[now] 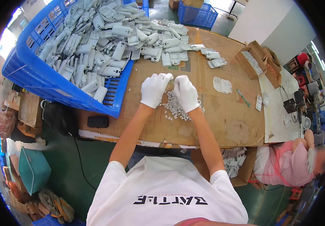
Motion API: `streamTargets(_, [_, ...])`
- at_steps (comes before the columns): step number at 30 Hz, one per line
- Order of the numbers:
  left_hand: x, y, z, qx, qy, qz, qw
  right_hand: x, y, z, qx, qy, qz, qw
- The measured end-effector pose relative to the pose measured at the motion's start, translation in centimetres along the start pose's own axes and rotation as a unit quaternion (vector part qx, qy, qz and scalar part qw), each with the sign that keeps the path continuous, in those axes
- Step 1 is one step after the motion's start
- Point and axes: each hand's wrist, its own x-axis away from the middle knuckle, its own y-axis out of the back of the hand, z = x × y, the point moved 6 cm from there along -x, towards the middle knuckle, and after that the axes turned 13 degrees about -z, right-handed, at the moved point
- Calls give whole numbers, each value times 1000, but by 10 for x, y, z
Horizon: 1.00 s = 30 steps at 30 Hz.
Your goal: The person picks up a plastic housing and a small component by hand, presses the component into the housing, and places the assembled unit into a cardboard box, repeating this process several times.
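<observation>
Both my hands wear white gloves and are raised close together over the cardboard-covered table (147, 130). My left hand (155, 90) is closed, its fingertips pointing toward the other hand. My right hand (186, 92) is curled into a pinch just beside it. Whatever is between the fingers is hidden or too small to name. Under and between the hands lies a scattered pile of small white plastic bits (176, 109). Beyond them, many white plastic casings (119, 51) spill onto the table out of a big tipped blue crate (62, 92).
A crumpled white sheet (222, 85), a green pen (243, 97) and two small white casings (259, 102) lie rightward. Cardboard boxes (250, 62) stand at the far right. A black pouch (98, 121) sits at the near left edge. A person in pink (283, 162) sits at right.
</observation>
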Motion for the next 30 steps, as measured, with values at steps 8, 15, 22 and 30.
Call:
streamTargets(8, [-1, 1, 7, 74, 66, -6, 995, 1, 16, 12, -108, -10, -38, 993])
streamTargets(15, [-1, 18, 8, 301, 371, -1, 879, -14, 29, 24, -174, -151, -57, 972])
streamTargets(22, [7, 45, -11, 281, 378, -32, 882, -20, 39, 49, -106, -23, -23, 994])
streamTargets(30, [35, 48, -43, 296, 401, -45, 866, 2, 47, 9, -224, -279, 29, 933])
